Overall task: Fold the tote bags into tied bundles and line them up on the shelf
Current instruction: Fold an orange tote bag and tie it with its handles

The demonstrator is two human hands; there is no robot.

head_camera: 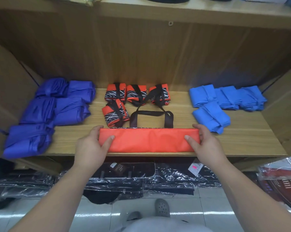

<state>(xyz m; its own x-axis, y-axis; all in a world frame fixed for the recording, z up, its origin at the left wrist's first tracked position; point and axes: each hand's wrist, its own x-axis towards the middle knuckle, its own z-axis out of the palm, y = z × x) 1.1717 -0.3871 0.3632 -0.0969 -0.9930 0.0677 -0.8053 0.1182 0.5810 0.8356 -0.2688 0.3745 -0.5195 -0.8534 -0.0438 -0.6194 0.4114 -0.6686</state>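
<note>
The orange tote bag (149, 139) apparently hides its own patterned side.

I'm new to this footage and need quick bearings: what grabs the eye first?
A bright orange tote bag lies folded into a long strip at the shelf's front edge, gripped at its ends by the left hand and right hand. Behind it sit four tied orange-and-black bundles, flanked by violet-blue bundles left and light blue bundles right.

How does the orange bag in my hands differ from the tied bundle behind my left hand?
The orange bag is a long flat strip; the tied bundle is a short packet. The bag's black handles lie loose; the bundle's wrap round it. The left hand and right hand grip the bag's ends; the bundle lies free. Both are orange with black straps.
</note>
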